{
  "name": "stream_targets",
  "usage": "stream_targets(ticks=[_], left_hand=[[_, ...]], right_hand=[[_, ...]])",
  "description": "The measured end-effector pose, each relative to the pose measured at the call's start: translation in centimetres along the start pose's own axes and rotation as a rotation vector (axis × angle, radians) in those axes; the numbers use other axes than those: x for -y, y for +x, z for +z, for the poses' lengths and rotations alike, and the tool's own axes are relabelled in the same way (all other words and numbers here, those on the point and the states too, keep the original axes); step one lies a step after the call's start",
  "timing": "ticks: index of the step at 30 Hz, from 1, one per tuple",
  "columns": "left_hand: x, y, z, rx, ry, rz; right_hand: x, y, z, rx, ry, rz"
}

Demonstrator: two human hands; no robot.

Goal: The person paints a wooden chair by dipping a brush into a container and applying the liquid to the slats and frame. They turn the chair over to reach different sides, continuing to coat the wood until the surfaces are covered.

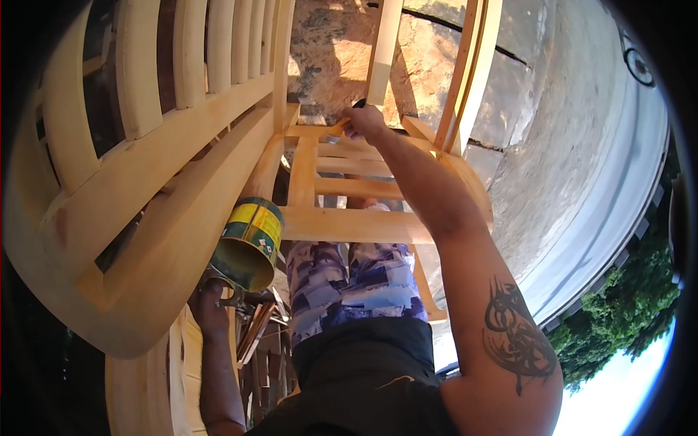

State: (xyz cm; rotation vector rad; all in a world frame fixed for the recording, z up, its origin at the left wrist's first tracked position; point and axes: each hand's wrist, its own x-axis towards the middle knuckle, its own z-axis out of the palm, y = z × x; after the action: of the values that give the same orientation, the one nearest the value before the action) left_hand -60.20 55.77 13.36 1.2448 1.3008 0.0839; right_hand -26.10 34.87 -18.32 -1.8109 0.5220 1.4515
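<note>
My right hand is closed round a small brush, probably a paintbrush; a dark end sticks out above the fist and a yellowish part shows below it. It is at the far rail of a pale wooden chair frame, close to an upright post. My left hand grips a tin can at its lower edge in this view. The can has a yellow and green label and is tilted, with its open mouth towards me. Its inside looks dark, and the contents cannot be made out.
A large slatted wooden piece fills the left side, beside the can. Stone paving lies beneath the frame. On the right are a road, a wheel and green trees. Wood pieces lie near my left forearm.
</note>
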Motion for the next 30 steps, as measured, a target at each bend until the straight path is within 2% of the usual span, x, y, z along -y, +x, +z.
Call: stream_targets(ticks=[2, 4, 7, 8, 13, 16, 19, 22, 24, 26, 27, 30], left_hand=[[0.0, -0.2, -0.5, 0.022, 0.011, -0.024], [-0.1, 0.0, -0.6, 0.035, 0.025, -0.023], [0.2, 0.0, -0.9, 0.037, 0.051, -0.004], [0.4, -0.1, -1.2, 0.032, 0.056, 0.000], [-0.6, 0.0, -0.1, -0.033, 0.017, -0.022], [0.3, 0.1, -0.9, -0.022, 0.023, -0.011], [0.5, 0.3, -1.1, -0.020, 0.012, 0.003], [0.4, 0.4, -2.0, 0.008, 0.014, -0.022], [0.4, 0.4, -2.5, 0.028, -0.002, -0.062], [0.2, 0.4, -2.1, 0.017, -0.009, -0.058], [0.2, 0.5, -1.9, 0.009, -0.015, -0.053], [0.5, 0.4, -2.7, -0.029, -0.015, -0.078]], right_hand=[[-0.6, 1.1, -1.7, -0.078, 0.278, 0.005], [-0.3, 1.8, -3.7, -0.027, -0.047, -0.027], [-0.6, 0.9, -2.3, 0.018, -0.017, 0.007], [-0.6, 0.3, -1.4, 0.074, 0.114, 0.027], [0.2, -0.3, -1.9, -0.057, 0.257, 0.051], [0.4, -1.2, -1.4, -0.048, 0.101, 0.059], [1.2, -2.0, -0.1, -0.029, 0.131, 0.069], [-0.3, 0.4, -1.4, -0.134, 0.124, 0.054], [-2.5, 2.7, -1.4, -0.110, -0.421, -0.232], [0.2, -1.3, 0.2, -0.165, -0.438, -0.160], [0.4, -1.7, 1.0, -0.173, -0.292, -0.105], [0.8, -2.1, 0.5, -0.245, -0.229, -0.192]])
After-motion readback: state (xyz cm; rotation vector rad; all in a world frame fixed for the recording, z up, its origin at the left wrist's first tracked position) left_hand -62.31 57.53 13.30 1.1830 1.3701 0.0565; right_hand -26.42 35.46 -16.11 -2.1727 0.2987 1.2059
